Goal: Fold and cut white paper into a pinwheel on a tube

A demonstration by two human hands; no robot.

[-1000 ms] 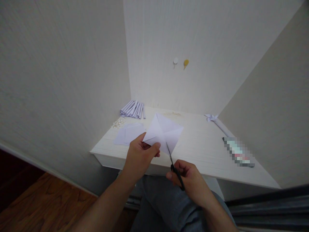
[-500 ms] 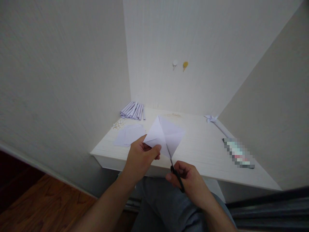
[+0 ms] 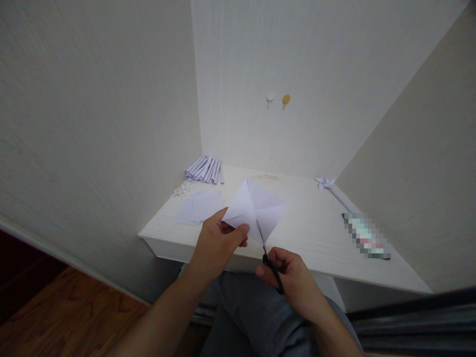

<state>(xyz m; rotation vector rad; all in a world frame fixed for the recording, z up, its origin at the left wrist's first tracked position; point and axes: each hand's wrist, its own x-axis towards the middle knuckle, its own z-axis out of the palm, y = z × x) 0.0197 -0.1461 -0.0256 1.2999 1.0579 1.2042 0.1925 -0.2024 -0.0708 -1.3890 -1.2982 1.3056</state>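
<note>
My left hand [image 3: 222, 239] pinches a white square of paper [image 3: 266, 206] by its left corner, thumb on top. The paper has crease lines and slits running in from its corners, and it is held over the front edge of the desk. In my right hand [image 3: 288, 275] are black-handled scissors [image 3: 272, 272], with fingers in the handles. Their blades lie on the paper's near corner, pointing toward its middle. Left of the paper, several flat paper sheets [image 3: 203, 204] lie on the white desk [image 3: 308, 233].
Several rolled paper tubes [image 3: 204, 169] lie at the back left, beside small white bits [image 3: 182, 191]. At the right are a paper pinwheel [image 3: 324, 183] on a rolled stick and a blurred-out flat device [image 3: 366, 237]. Two hooks [image 3: 285, 100] hang on the back wall.
The paper and my left hand have shifted very slightly to the right. The scissors stay at the near corner, with hardly any movement.
</note>
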